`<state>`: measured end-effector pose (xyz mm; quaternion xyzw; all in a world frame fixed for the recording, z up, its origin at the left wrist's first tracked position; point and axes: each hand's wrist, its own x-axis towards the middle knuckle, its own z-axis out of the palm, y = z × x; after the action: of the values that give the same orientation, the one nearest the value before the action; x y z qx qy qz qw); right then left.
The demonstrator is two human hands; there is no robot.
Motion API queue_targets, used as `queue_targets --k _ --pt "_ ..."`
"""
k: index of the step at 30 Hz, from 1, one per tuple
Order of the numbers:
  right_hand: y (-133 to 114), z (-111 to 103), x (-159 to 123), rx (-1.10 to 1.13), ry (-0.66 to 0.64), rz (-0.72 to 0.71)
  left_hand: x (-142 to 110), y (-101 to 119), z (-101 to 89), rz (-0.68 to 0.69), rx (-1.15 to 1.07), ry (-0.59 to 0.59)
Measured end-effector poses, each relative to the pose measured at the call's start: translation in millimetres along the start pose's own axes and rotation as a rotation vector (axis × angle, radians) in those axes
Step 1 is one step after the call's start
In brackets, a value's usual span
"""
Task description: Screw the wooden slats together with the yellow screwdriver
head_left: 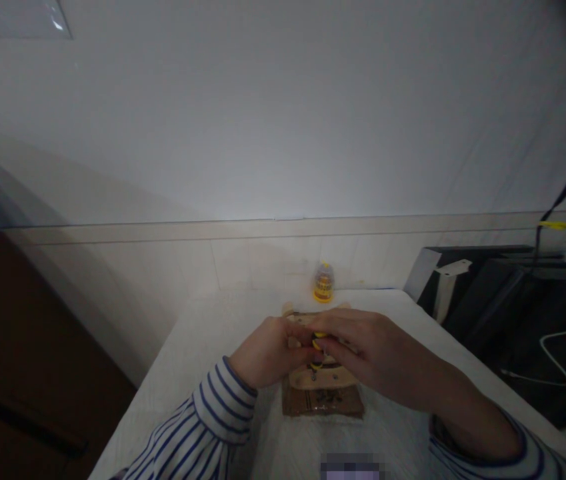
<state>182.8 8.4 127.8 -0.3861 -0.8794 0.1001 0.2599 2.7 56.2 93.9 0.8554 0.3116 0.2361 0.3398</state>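
Observation:
Both hands meet at the middle of the table, fingers closed around a small yellow-and-black object (318,343). My left hand (277,350) pinches it from the left. From the right, my right hand (363,347) holds it with thumb and fingers, covering much of it, so its kind cannot be made out. Just under the hands lies a light wooden piece (307,380) with rounded ends and small dark dots, partly hidden. Beneath that is a flat brown package (323,403) in shiny wrapping with dark print. Behind the hands stands a small container (323,283) with a yellow base and see-through top.
A white-covered table (197,333) reaches back to a pale wall (263,133). Dark flat panels (503,313) and a white cable (545,347) are at the right, beside the table. Dark brown furniture (27,333) stands at the left.

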Motion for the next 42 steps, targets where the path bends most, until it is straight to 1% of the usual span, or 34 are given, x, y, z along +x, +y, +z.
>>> queue_targets --k 4,8,13,18,22,24,30,36,42 --pt "3.4 4.0 0.2 -0.013 0.021 -0.009 0.0 -0.7 -1.1 0.01 -0.015 -0.033" --pt "5.6 6.5 1.3 -0.061 0.031 0.027 -0.5 0.5 -2.6 0.027 -0.016 -0.066" --pt "4.7 7.1 2.2 -0.094 0.045 0.034 -1.3 1.6 -2.8 0.04 -0.048 -0.096" --pt "6.4 9.5 1.9 -0.133 0.044 0.036 -1.7 -0.1 -1.8 0.054 -0.069 -0.107" --pt "6.8 10.3 2.6 -0.133 0.068 0.031 -1.9 -0.5 -1.5 0.071 -0.086 -0.103" --pt "6.1 10.0 2.6 -0.142 0.079 0.032 -1.9 -0.5 -1.4 0.059 -0.091 -0.103" --pt "6.6 9.5 1.1 -0.162 0.076 0.03 -1.6 -2.5 -1.3 0.025 -0.041 -0.078" --pt "5.4 9.7 2.6 -0.17 0.053 0.051 -0.6 0.9 -1.9 0.007 -0.032 0.011" --pt "0.7 8.8 4.9 -0.143 0.065 0.046 -1.2 2.3 -0.7 -0.026 -0.004 0.03"
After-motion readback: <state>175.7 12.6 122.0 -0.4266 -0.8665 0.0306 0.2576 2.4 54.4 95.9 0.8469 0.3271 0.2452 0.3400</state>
